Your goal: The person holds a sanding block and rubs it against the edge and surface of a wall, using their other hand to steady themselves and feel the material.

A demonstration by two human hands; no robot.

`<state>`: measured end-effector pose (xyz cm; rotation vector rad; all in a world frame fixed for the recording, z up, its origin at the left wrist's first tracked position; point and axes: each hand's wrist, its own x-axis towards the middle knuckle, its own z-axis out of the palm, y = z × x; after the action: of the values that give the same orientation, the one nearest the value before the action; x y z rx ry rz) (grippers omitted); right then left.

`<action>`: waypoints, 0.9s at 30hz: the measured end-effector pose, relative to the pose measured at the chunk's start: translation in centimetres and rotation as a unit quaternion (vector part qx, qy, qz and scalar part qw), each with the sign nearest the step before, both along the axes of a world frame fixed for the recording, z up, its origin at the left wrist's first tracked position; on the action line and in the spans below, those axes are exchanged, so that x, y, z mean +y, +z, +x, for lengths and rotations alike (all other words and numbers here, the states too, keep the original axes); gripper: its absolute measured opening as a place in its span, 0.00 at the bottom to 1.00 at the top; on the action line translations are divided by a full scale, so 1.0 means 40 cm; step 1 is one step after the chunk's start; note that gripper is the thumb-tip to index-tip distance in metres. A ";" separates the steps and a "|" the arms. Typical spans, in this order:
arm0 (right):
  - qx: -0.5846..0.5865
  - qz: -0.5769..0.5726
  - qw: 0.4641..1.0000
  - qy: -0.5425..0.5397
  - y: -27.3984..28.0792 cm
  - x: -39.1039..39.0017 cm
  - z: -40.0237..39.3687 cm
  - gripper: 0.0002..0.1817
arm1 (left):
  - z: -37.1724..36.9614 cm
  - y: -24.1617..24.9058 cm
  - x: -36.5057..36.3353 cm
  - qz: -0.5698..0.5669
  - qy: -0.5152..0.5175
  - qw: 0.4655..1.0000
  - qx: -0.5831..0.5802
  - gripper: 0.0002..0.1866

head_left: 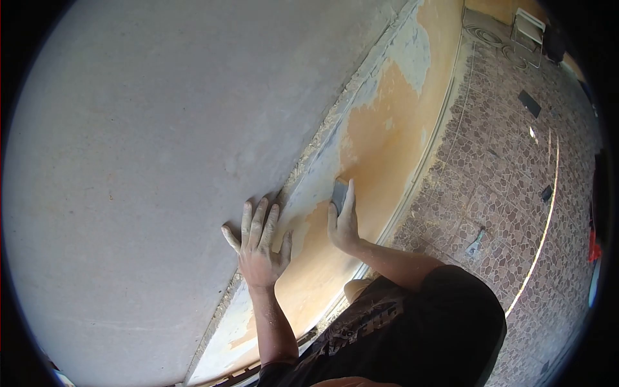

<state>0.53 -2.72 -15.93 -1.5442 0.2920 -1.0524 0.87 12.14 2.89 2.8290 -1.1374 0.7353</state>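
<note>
My left hand [261,248], dusted white, lies flat on the grey plastered wall [161,161] with its fingers spread. Beside it, to the right, my right hand [345,226] grips a dark grey piece of sandpaper [339,195] that seems wrapped round a small block. The sandpaper is against the lower wall band [377,142], where orange paint shows between patches of white filler. A rough ledge line [316,138] runs diagonally between the grey surface and this band, just by my left fingertips.
On the stone-patterned floor [477,161] lie a putty knife [476,244] and two dark flat pieces, one farther off [529,103] and one nearer [547,193]. A coiled hose [483,35] and a white folding chair [530,29] are at the far end.
</note>
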 end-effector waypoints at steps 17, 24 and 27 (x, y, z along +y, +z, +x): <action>-0.015 0.034 0.997 -0.074 0.165 -0.148 0.069 0.39 | -0.001 -0.006 0.000 -0.031 -0.005 1.000 -0.001 0.26; -0.012 -0.042 0.998 -0.042 0.107 -0.095 0.033 0.40 | 0.001 0.011 -0.021 -0.024 -0.006 1.000 -0.013 0.25; 0.025 -0.035 0.998 0.041 -0.022 0.038 -0.048 0.40 | -0.005 0.002 -0.012 -0.016 -0.011 1.000 -0.024 0.25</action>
<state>-1.41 -1.21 -16.80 -1.6330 0.2264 -0.9704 0.67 11.68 2.97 2.7819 -1.1512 0.8172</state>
